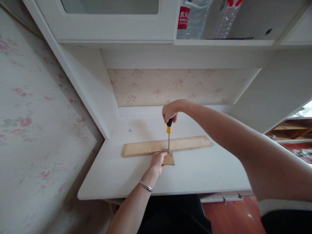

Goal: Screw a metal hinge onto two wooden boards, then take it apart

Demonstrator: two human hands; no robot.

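My right hand grips the black handle of a screwdriver with a yellow collar, held upright. Its shaft points straight down, and the tip meets a small metal hinge or bracket. That metal piece lies where a long wooden board and a short wooden piece come together. My left hand is closed on the short piece, thumb on top by the metal. Its lower fingers are mostly hidden under the wood. A silver bracelet circles the left wrist.
The boards lie on a white desk. Some small dark pieces rest behind them on the left. Overhead, a white cabinet overhangs the desk, with water bottles on its shelf. Side panels bound the desk left and right.
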